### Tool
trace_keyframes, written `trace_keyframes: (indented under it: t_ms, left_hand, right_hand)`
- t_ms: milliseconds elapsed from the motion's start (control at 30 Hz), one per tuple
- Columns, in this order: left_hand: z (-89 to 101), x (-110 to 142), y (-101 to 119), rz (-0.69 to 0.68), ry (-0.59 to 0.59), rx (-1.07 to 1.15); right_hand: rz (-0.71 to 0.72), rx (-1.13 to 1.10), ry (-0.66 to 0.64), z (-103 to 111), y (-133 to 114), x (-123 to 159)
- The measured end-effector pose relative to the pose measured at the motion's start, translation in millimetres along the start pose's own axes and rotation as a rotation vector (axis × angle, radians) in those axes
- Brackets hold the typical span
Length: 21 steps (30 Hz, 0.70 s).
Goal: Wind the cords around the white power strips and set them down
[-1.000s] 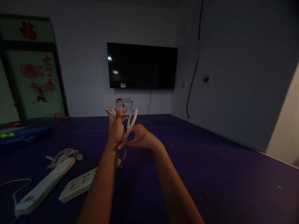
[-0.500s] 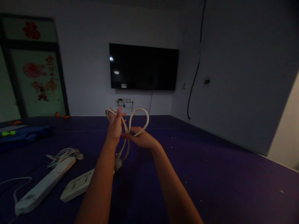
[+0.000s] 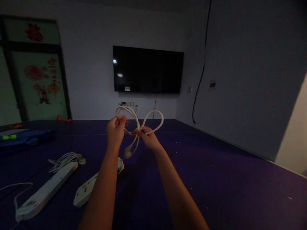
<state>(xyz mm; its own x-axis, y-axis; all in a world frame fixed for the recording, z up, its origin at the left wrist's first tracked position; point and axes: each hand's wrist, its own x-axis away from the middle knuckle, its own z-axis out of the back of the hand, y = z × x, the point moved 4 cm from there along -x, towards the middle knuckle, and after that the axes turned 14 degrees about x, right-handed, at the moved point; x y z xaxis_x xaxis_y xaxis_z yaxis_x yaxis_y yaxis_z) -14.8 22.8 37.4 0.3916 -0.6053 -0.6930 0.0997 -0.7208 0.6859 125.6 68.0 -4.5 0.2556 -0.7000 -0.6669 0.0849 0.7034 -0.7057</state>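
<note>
A white power cord (image 3: pixel 159 125) is gathered in loops between my two hands above the purple surface. My right hand (image 3: pixel 148 136) pinches the bundle where the loops cross, with one big loop standing out to the right. On the left side of the loops, my left hand (image 3: pixel 116 127) has its fingers curled closed at the cord. The cord's plug (image 3: pixel 128 152) dangles below the hands. Under my left forearm lies a short white power strip (image 3: pixel 85 191), its middle hidden by the arm.
On the purple surface (image 3: pixel 216 191) at left lies a longer white power strip (image 3: pixel 48 190) with its coiled cord (image 3: pixel 67 159). Blue cloth (image 3: pixel 33 137) sits farther back. A television (image 3: pixel 148 70) hangs on the far wall, and a black cable (image 3: pixel 199 83) runs down the right wall.
My right hand and the looped cord have shifted right and slightly up. My left hand's fingers have curled in more. The plug has risen, and the short power strip has slid right.
</note>
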Motion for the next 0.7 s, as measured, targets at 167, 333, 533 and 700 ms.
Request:
trace_keyframes:
  t_ms: [167, 333, 533, 700]
  left_hand:
    - [2.5, 2.8, -10.1, 0.178, -0.129, -0.569]
    - [-24.9, 22.1, -40.6, 0.556, -0.541, -0.001]
    - [-46.8, 42.4, -41.3, 0.721, -0.634, 0.508]
    - [-58.3, 42.2, -40.2, 0.594, -0.534, 0.512]
  right_hand:
    - [-0.091, -0.271, 0.066, 5.5, 3.0, 0.5]
    - [-0.117, -0.376, 0.065, 6.4, 1.4, 1.6]
    - [-0.177, -0.439, 0.097, 12.2, 2.6, 2.9]
    - [-0.204, -0.493, 0.125, 15.7, -1.0, 3.8]
